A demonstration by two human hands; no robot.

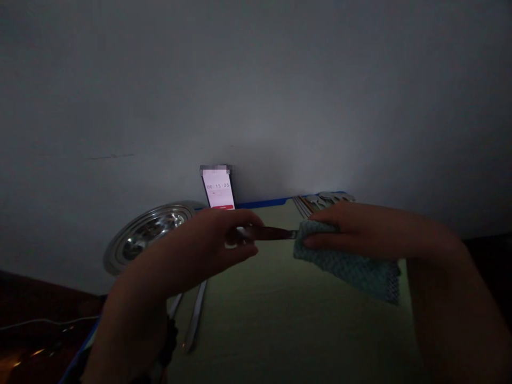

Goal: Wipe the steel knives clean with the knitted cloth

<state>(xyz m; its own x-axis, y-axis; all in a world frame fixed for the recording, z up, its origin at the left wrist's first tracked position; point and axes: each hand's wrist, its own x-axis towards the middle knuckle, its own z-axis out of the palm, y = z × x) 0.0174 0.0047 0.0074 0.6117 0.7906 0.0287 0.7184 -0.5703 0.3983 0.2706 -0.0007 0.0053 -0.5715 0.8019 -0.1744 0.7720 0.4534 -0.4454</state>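
My left hand (216,240) is closed around one end of a slim metal utensil (274,233), held level above the pale green table (280,320). My right hand (360,229) pinches a light blue knitted cloth (352,269) around the utensil's other end, which the cloth hides. The loose part of the cloth hangs down to the right.
A steel plate (148,234) leans at the back left by the wall. A lit phone (218,188) showing a timer stands against the wall. Several spoons and forks (320,201) lie at the back right. Two utensils (196,314) lie near my left wrist.
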